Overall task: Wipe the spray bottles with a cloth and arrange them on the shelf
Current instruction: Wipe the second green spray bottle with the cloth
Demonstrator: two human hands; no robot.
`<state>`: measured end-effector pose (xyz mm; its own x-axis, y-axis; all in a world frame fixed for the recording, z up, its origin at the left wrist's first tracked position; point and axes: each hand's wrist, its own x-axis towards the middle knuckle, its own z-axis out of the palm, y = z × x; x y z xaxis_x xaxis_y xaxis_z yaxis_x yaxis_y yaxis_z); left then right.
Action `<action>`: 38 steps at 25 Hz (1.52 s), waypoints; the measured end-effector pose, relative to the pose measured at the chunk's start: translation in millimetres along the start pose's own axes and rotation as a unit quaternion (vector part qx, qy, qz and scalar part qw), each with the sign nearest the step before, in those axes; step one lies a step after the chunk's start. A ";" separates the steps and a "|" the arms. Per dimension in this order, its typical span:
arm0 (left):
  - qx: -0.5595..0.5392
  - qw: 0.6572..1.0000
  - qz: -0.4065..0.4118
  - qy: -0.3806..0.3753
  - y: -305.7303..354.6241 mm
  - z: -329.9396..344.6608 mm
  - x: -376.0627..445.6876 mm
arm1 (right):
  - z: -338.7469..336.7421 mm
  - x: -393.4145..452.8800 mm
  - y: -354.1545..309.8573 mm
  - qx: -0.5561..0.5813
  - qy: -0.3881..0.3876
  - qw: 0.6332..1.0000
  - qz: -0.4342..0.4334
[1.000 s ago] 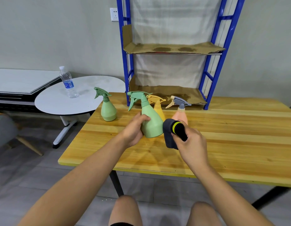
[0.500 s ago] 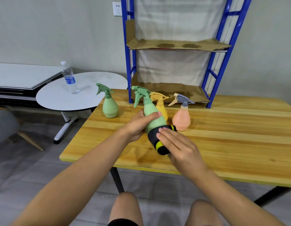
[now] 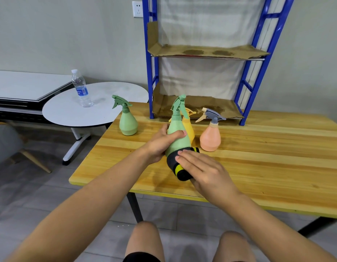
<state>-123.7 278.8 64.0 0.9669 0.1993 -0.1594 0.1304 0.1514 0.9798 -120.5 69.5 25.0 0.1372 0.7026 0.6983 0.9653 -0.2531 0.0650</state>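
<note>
A blue metal shelf rack lined with brown cardboard (image 3: 207,52) is standing at the far edge of the yellow wooden table (image 3: 258,167). Before it, a peach plastic spray bottle (image 3: 210,137) is sitting right of a yellow plastic spray bottle (image 3: 188,127), and a small green plastic spray bottle (image 3: 127,121) is sitting near the table's far left corner. A clear plastic water bottle (image 3: 80,88) is standing on the white round side table (image 3: 69,114) left of the wooden one.

The bottle (image 3: 178,136) in the left hand (image 3: 160,141) is light green with a darker green top. The cloth (image 3: 178,166) under the right hand (image 3: 205,172) is black with 1 yellow stripe. Behind the hands stand 1 yellow bottle (image 3: 188,127), 1 peach bottle (image 3: 210,138) with a grey top, and a blue shelf (image 3: 258,72) lined with brown cardboard.
</note>
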 end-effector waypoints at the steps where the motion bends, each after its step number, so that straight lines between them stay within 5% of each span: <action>1: 0.004 1.000 0.001 0.010 -1.0 1.6 0.8 | 0.1 0.6 -0.8 0.002 -0.006 1.000 -0.007; 7: -0.056 0.995 -0.037 -0.077 2.9 -8.4 -2.3 | -10.8 3.1 10.5 0.014 -0.010 0.999 0.051; 11: 0.044 0.997 -0.029 -0.050 7.3 -6.1 -2.3 | -10.3 2.3 7.0 -0.002 -0.033 0.999 0.028; 15: 0.032 0.999 -0.011 -0.014 7.7 1.4 -4.0 | -12.1 2.6 10.7 -0.005 -0.023 0.999 0.048; 21: -0.004 0.993 -0.062 -0.097 12.8 -7.8 -13.2 | -11.2 6.5 4.3 -0.003 -0.021 0.999 0.028; 27: -0.090 0.992 -0.083 -0.001 17.2 -2.9 -14.4 | -5.6 -13.0 11.1 -0.008 0.007 1.000 0.011; 34: -0.138 0.987 -0.080 0.022 16.5 6.0 -21.9 | -22.4 10.9 3.1 -0.007 0.122 0.992 0.008; 38: -0.202 0.976 -0.070 0.029 24.7 -7.1 -31.1 | -5.6 5.7 3.7 0.001 0.067 0.997 -0.037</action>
<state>-152.1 283.2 92.3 0.9304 0.2015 -0.3063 0.1518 0.5486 0.8222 -117.4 68.9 33.2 0.0352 0.6236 0.7809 0.9721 -0.2028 0.1181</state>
